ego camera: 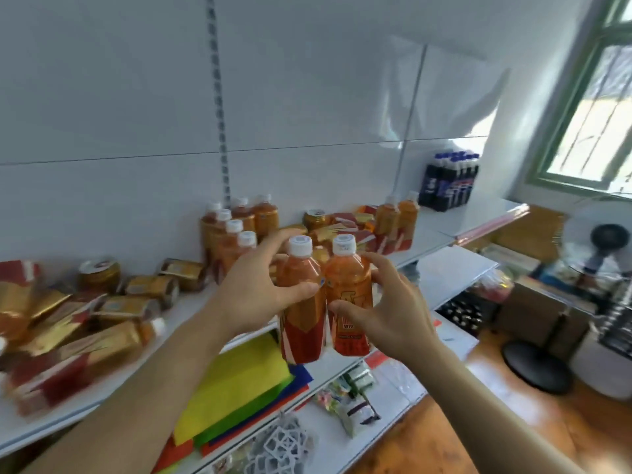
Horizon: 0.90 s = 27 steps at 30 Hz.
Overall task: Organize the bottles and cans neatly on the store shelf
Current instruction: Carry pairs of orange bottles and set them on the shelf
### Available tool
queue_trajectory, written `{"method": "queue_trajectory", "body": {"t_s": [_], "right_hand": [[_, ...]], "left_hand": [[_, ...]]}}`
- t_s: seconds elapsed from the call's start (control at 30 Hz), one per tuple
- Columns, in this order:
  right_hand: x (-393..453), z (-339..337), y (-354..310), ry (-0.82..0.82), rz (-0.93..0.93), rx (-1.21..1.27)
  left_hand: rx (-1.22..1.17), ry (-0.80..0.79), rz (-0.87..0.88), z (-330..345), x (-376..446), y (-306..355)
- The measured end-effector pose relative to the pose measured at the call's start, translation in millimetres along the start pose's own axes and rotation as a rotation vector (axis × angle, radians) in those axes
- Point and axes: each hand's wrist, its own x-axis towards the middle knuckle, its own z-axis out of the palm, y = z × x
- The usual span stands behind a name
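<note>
My left hand (260,285) grips an orange tea bottle (302,323) with a white cap. Beside it my right hand (386,302) grips a second orange bottle (349,295). Both bottles are upright, side by side, held above the front edge of the white shelf (191,302). Behind them several matching bottles (232,230) stand in a row against the back wall. Gold cans (150,289) and bottles lie on their sides at the shelf's left. More cans and cartons (342,227) lie jumbled behind the held bottles, with two upright bottles (398,220) to their right.
Dark cola bottles (449,181) stand at the shelf's far right. Lower shelves hold coloured paper (232,381), small packets (355,395) and a white lattice object (284,446). A standing fan (595,254), boxes and a green-framed window (588,97) are to the right.
</note>
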Motion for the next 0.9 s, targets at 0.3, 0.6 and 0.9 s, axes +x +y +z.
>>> {"method": "queue_trajectory", "body": {"t_s": [0.3, 0.6, 0.9], "right_hand": [[31.4, -97.8, 141.6, 0.08, 0.132, -0.085], [85.7, -141.0, 252.6, 0.088, 0.198, -0.077], [188.6, -144.1, 348.7, 0.081, 0.222, -0.048]], "left_hand": [[0.102, -0.06, 0.085, 157.0, 91.7, 65.3], [0.122, -0.093, 0.084, 257.1, 178.4, 87.0], [0.21, -0.092, 0.109, 329.2, 306.9, 66.8]]}}
